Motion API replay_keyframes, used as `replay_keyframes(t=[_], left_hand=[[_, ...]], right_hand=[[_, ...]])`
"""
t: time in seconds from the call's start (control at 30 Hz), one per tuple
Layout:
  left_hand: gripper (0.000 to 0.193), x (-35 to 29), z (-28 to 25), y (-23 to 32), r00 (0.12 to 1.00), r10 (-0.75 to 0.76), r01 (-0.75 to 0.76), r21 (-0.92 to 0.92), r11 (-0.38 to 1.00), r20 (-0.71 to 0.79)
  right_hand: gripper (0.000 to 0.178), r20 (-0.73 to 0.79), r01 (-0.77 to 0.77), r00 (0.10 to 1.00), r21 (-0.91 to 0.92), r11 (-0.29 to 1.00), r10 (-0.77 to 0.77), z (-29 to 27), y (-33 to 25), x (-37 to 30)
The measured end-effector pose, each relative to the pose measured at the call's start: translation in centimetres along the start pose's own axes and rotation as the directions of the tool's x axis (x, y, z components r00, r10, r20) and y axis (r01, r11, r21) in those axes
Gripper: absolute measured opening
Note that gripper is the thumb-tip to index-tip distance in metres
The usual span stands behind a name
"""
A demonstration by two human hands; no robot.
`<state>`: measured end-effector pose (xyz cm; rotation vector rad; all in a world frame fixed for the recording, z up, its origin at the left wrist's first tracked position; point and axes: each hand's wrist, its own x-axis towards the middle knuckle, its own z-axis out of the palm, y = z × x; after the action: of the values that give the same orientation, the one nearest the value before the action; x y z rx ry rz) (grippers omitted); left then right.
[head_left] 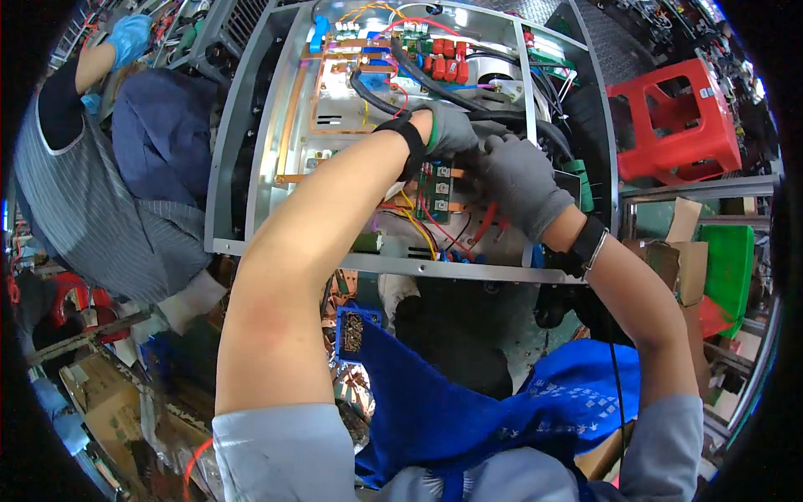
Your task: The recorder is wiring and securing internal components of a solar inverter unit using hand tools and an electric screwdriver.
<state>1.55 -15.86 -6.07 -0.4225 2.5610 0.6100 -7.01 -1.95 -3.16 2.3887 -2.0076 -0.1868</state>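
Head view, looking down into an open metal cabinet [251, 134] packed with wiring.

Left hand [447, 130], in a grey glove with a black wrist strap, reaching in over the middle of the cabinet; fingers curled down and close together around a bundle of thick black cables [435, 88]. Fingertips hidden behind the cables, so grip tightness hard to tell beyond a closed curl.

Right hand [520, 180], also grey-gloved, just beside the left and touching it at the knuckles; fingers bent inward and pressed together on the same black cables where they run toward the right wall. Black wristband on the right wrist.

Directly under both hands: a small black component block [441, 191] with copper bars, red and yellow wires [422, 224] looping out below it. Above and behind the hands: a row of red parts [447, 58] on a green board, a copper frame [335, 92] on the left, a blue connector [318, 33] near the top edge.

Outside the cabinet: red plastic stool [677, 121] at upper right, green bin [728, 263] and cardboard pieces [682, 259] at right, blue apron [468, 402] across the lower middle. At left, another person in a striped shirt [100, 217], with a blue-gloved hand [130, 38] raised near the top left corner, well apart from the cabinet's middle.
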Motion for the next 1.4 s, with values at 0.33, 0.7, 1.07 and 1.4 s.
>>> replay_keyframes(t=[0.33, 0.7, 1.07, 1.4], left_hand=[[0.027, -2.4, -0.7, -0.4, 0.989, 0.143, -0.147, -0.154, 0.977, -0.041], [0.023, -0.7, 1.7, -0.5, 0.958, 0.142, -0.171, -0.096, 0.981, -0.251], [0.022, -1.3, 0.7, 0.1, 0.99, -0.023, 0.004, -0.134, 0.991, -0.14], [0.025, -2.3, 0.6, 1.5, 0.995, -0.077, 0.054, -0.317, 0.947, -0.06]], right_hand=[[0.012, 0.09, 0.017, 0.996, -0.015, 1.0, -0.016, -0.8, -0.2, 1.2], [0.018, 0.346, 0.017, 0.938, 0.015, 1.0, -0.022, -2.0, -0.3, 2.4], [0.019, 0.106, 0.521, 0.837, 0.141, 0.842, -0.536, -6.3, 3.1, -1.0], [0.019, -0.24, 0.466, 0.853, -0.049, 0.884, -0.463, -1.0, 1.2, -6.4]])
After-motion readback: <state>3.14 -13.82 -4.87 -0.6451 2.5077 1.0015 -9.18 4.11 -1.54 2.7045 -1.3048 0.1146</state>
